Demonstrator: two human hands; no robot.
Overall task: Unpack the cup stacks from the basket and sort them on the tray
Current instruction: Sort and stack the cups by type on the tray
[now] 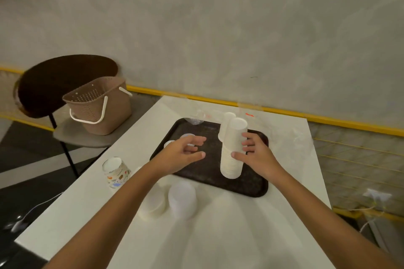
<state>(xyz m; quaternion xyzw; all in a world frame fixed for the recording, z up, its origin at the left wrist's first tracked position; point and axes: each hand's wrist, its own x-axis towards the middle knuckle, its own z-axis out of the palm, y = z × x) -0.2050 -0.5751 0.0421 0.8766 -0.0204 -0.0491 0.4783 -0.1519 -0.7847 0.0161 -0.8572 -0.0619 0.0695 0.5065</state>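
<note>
Here the sorting step is under way on the dark tray (251, 185), which I use as the landmark. A tall stack of white cups (232, 150) stands upright on the tray's right half, with a second white stack (227, 120) just behind it. The right hand (255, 153) has its fingers spread, thumb and fingertips touching the tall stack's side; whether it grips or only steadies it, I cannot tell. The left hand (185, 150) hovers over the tray's middle, loosely open and holding nothing. A few small cups (187, 136) sit at the tray's left part, blurred. Off the tray, near its front edge on the counter (295, 159), lie two white stacks (181, 201) on their sides, and a patterned cup stack (115, 172) lies to the tray's left. The basket (98, 105) rests on a chair (65, 85) well left of the tray, seemingly emptied. Next, I judge, the stacks on the counter need lifting onto the tray and setting upright.
</note>
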